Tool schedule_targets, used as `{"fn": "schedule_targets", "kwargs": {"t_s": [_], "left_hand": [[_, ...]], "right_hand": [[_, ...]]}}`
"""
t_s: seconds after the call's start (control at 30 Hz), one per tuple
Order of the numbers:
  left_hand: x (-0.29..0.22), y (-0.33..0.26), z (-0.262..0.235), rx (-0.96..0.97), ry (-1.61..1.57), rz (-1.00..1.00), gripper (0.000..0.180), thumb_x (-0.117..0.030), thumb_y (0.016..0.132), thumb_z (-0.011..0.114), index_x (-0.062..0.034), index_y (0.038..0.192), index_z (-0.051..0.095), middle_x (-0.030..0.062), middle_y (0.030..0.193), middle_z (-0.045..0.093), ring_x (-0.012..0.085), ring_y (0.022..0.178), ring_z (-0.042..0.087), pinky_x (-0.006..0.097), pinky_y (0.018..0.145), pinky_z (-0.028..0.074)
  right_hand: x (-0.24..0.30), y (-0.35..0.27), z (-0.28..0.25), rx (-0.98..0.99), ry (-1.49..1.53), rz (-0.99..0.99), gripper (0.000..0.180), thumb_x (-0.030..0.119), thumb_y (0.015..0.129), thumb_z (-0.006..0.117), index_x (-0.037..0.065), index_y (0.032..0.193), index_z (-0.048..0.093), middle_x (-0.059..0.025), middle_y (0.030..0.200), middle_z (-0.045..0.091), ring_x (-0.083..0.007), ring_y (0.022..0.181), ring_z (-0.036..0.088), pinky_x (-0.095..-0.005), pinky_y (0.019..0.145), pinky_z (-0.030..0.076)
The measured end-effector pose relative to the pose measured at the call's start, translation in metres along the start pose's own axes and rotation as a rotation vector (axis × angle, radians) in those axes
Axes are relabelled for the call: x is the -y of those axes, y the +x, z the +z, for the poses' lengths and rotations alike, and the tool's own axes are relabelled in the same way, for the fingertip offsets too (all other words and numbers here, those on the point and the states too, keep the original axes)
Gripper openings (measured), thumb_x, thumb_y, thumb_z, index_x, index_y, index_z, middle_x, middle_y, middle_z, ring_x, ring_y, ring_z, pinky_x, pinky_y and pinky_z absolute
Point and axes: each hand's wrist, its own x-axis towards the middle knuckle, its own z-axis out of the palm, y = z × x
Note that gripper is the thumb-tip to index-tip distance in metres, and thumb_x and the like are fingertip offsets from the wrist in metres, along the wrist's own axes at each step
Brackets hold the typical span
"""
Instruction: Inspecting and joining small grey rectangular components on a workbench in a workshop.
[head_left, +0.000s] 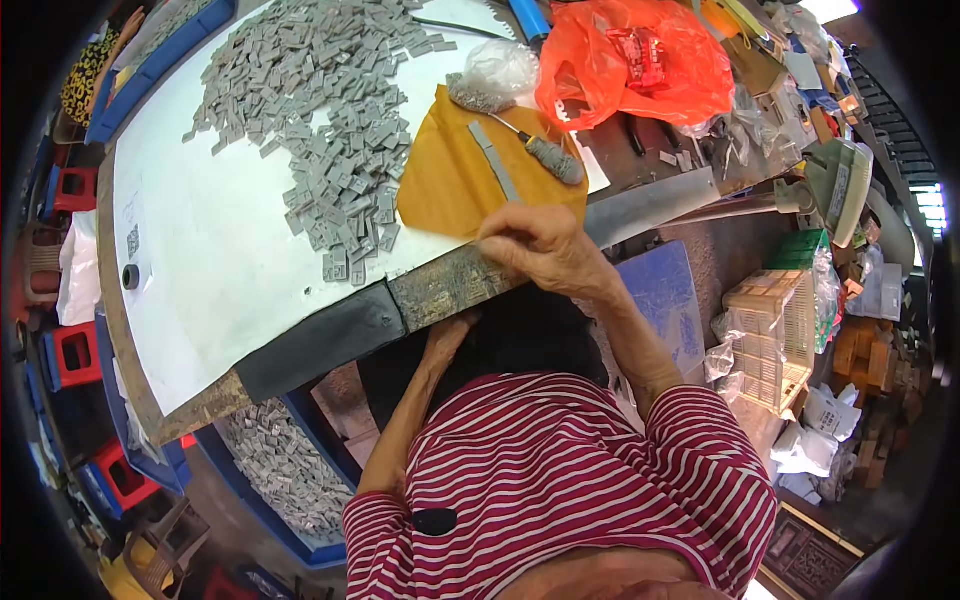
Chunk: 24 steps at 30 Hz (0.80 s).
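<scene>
My right hand [540, 248] is over the table's front edge, beside a yellow-brown sheet [430, 190], with its fingers curled together. Whatever they may hold is hidden; a pale blur shows left of the fingertips. Below the table edge, at my lap, is my left hand [455, 330], its fingers out of sight. On the yellow-brown sheet lie a narrow grey strip [491, 160] and a tool with a thin metal shaft and a grey wrapped handle [555, 160]. Left of the sheet, many small grey rectangular pieces [345, 180] are heaped on the white tabletop [210, 260].
A red plastic bag [640, 65] and a clear bag [500, 68] lie at the back right. A dark pad [320, 340] covers part of the front edge. Blue bins of grey pieces [285, 465] stand lower left; a cream crate [770, 335] stands to the right.
</scene>
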Motion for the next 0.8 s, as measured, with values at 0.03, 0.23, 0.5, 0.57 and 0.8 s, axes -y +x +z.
{"fn": "schedule_targets", "kwargs": {"t_s": [0.03, 0.23, 0.5, 0.57, 0.8], "left_hand": [[0.006, 0.003, -0.001, -0.004, -0.006, -0.006, 0.036, -0.007, 0.071, 0.062, -0.0011, 0.106, 0.053, 0.0076, 0.097, 0.057, 0.0197, 0.089, 0.052, 0.029, 0.083, 0.040], [-0.003, 0.000, -0.009, 0.061, -0.225, 0.015, 0.035, -0.013, 0.072, 0.064, -0.0014, 0.104, 0.056, 0.0076, 0.099, 0.057, 0.0187, 0.089, 0.052, 0.029, 0.082, 0.040], [-0.004, -0.002, -0.007, 0.053, -0.272, 0.014, 0.036, -0.011, 0.072, 0.064, -0.0022, 0.106, 0.055, 0.0080, 0.103, 0.055, 0.0200, 0.091, 0.051, 0.029, 0.084, 0.039], [0.006, 0.002, -0.010, 0.071, -0.334, 0.003, 0.036, -0.010, 0.072, 0.064, -0.0027, 0.107, 0.055, 0.0080, 0.104, 0.055, 0.0201, 0.093, 0.051, 0.029, 0.085, 0.039], [-0.015, -0.010, -0.015, 0.123, -0.343, 0.064, 0.030, -0.013, 0.073, 0.065, -0.0006, 0.099, 0.057, 0.0052, 0.092, 0.057, 0.0163, 0.084, 0.051, 0.027, 0.078, 0.039]], "right_hand": [[-0.001, 0.000, -0.002, -0.023, 0.037, 0.054, 0.010, 0.009, 0.082, 0.058, 0.000, 0.087, 0.057, 0.0008, 0.066, 0.053, -0.0046, 0.056, 0.048, -0.0183, 0.049, 0.039], [-0.014, 0.006, -0.012, -0.142, 0.080, 0.150, 0.011, 0.005, 0.082, 0.056, -0.002, 0.090, 0.055, 0.0003, 0.068, 0.054, -0.0033, 0.055, 0.048, -0.0170, 0.049, 0.039], [-0.017, 0.014, -0.007, -0.187, 0.055, 0.167, 0.011, 0.002, 0.082, 0.055, -0.003, 0.091, 0.055, -0.0016, 0.071, 0.055, -0.0043, 0.055, 0.049, -0.0173, 0.050, 0.039], [-0.017, 0.022, -0.012, -0.205, 0.037, 0.123, 0.010, 0.002, 0.082, 0.055, -0.003, 0.091, 0.056, -0.0013, 0.071, 0.056, -0.0040, 0.056, 0.049, -0.0171, 0.050, 0.039], [-0.002, 0.052, -0.043, -0.373, 0.095, 0.015, 0.010, 0.005, 0.082, 0.056, 0.000, 0.090, 0.059, -0.0007, 0.069, 0.058, -0.0032, 0.055, 0.049, -0.0157, 0.048, 0.038]]}}
